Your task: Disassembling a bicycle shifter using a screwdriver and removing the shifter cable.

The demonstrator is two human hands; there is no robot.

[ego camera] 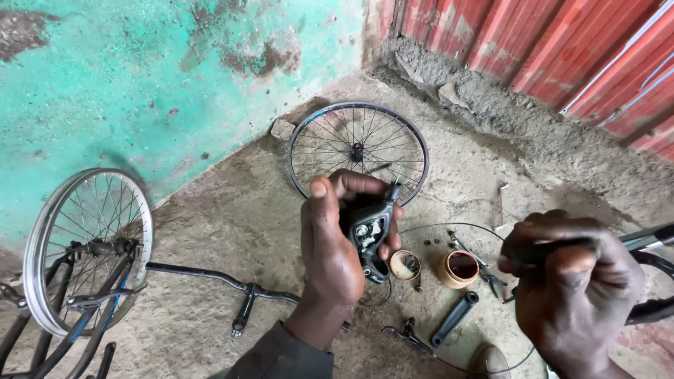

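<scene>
My left hand point(335, 238) is raised in the middle of the view and grips a small black bicycle control part point(372, 228), a shifter or brake lever body with a silver screw on its face. My right hand point(569, 288) at the lower right is closed around the dark grip end of a bicycle handlebar point(649, 238), which runs off the right edge. A thin cable point(449, 226) loops over the ground between the two hands.
A bare spoked wheel point(359, 149) lies flat on the dirt floor by the wall corner. A silver wheel in a bike fork point(84, 245) stands at left, with a handlebar point(232, 284) beside it. Two small round tins point(458, 269), a black grip point(453, 318) and pliers point(407, 335) lie below my hands.
</scene>
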